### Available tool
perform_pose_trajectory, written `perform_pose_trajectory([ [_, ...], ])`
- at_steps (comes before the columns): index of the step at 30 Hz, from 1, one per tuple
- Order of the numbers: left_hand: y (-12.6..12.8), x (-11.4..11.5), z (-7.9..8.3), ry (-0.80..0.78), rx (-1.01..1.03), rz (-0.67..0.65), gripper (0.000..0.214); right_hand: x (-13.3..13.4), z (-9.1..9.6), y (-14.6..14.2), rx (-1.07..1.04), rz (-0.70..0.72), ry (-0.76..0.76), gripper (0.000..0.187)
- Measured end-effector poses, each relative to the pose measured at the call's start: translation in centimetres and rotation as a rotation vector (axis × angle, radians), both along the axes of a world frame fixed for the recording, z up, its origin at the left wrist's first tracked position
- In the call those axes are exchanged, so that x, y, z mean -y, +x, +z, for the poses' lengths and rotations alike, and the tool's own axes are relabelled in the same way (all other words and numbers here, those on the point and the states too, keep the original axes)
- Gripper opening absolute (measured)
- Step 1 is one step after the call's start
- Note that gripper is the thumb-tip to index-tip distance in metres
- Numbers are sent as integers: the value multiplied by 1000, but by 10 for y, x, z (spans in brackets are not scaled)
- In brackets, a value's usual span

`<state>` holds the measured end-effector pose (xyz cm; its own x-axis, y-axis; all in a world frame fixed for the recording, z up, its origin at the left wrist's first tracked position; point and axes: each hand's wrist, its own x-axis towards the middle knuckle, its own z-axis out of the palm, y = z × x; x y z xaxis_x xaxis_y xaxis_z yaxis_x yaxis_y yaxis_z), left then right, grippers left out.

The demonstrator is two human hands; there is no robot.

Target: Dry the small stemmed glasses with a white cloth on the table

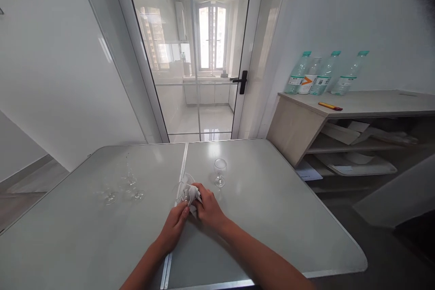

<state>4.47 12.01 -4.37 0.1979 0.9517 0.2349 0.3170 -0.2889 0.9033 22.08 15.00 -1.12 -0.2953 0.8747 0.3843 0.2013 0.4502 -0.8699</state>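
Over the table's centre seam, my left hand is closed around a clear stemmed glass, which lies tilted with its bowl away from me. My right hand grips a crumpled white cloth pressed against that glass. Part of the glass is hidden by the cloth and fingers. Just beyond my right hand another stemmed glass stands upright on the table. To the left are several more clear glasses, their outlines faint against the pale surface.
The pale table reaches a glazed door with a black handle. On the right, a wooden shelf unit bears several plastic bottles and a yellow-and-red item. A tray and papers lie on its lower shelves.
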Motion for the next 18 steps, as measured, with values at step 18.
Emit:
perform_pose_trajectory([
  [18, 0, -3, -1, -142, 645, 33, 64, -5, -9, -3, -463, 526, -841, 46],
])
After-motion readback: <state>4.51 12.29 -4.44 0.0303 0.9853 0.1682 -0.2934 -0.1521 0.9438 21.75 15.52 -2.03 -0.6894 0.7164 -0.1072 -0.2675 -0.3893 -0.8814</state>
